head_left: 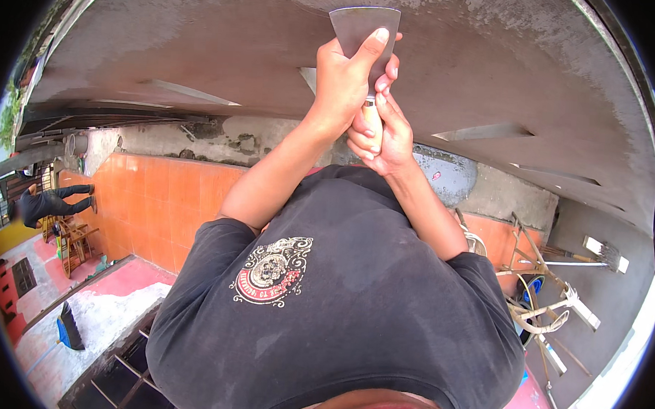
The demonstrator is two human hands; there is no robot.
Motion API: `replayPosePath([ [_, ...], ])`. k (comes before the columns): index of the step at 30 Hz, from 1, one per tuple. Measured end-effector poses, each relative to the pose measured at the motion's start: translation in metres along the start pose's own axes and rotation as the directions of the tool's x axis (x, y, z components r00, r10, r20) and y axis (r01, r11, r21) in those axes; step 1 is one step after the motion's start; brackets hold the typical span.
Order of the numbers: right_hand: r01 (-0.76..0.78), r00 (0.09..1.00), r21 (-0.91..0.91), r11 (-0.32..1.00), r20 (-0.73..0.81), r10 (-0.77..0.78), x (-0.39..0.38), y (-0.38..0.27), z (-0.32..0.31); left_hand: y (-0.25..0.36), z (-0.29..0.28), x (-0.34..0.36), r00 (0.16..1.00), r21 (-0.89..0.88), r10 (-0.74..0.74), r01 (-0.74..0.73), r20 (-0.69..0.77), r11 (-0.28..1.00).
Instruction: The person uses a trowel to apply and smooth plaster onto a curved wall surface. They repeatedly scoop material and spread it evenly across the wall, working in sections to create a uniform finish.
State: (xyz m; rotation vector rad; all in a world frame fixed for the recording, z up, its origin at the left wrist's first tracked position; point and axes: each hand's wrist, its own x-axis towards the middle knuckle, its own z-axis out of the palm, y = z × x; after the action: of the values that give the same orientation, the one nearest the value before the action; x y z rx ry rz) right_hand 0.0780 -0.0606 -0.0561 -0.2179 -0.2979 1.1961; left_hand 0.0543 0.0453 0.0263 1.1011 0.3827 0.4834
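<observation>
The left hand (pixel 350 80) is wrapped around the broad metal blade of a putty knife (pixel 358 32), its thumb pressed flat on the near face and fingertips curling around the far edge. The right hand (pixel 396 143), just below, is closed around the wooden handle (pixel 372 124). The tool stands upright, blade uppermost, in front of the wearer's dark T-shirt (pixel 383 258).

Beyond it stretches a grey, plaster-like expanse (pixel 495 58), smooth in places and mottled in others; whether the blade touches it cannot be told. The knife seems to be handled rather than worked, and the visible blade carries no obvious load. How much is done or left is unclear: the patches alone do not settle it.

Farther left are an orange tiled area (pixel 174 190), another person (pixel 50 203) and a blue-and-black broom (pixel 70 330); to the right, a bristled brush (pixel 610 256) and pale poles.
</observation>
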Motion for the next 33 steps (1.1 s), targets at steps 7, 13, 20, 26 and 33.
replayPosePath([
  [7,0.051,0.999,-0.190,0.980,0.003,-0.051,0.008,-0.019,0.005,0.000,-0.004,0.018,0.994,-0.119,0.086,-0.079,0.063,0.990],
  [13,-0.079,0.996,-0.604,0.793,-0.079,0.039,-0.039,-0.074,0.009,-0.047,-0.034,0.000,0.941,-0.191,0.134,-0.076,0.311,0.979],
  [20,-0.153,0.967,-0.890,0.430,-0.224,-0.120,-0.081,-0.200,0.066,-0.089,-0.097,-0.042,0.876,0.140,-0.214,0.169,0.431,0.975],
  [26,-0.207,0.978,-0.964,0.166,-0.204,0.034,0.023,-0.116,0.101,-0.119,-0.091,-0.063,0.888,0.043,-0.209,0.210,0.411,0.977],
  [33,-0.290,0.956,-0.942,0.168,-0.276,0.101,0.033,-0.078,0.101,-0.114,-0.095,-0.078,0.922,-0.014,-0.102,0.116,0.373,0.993],
])
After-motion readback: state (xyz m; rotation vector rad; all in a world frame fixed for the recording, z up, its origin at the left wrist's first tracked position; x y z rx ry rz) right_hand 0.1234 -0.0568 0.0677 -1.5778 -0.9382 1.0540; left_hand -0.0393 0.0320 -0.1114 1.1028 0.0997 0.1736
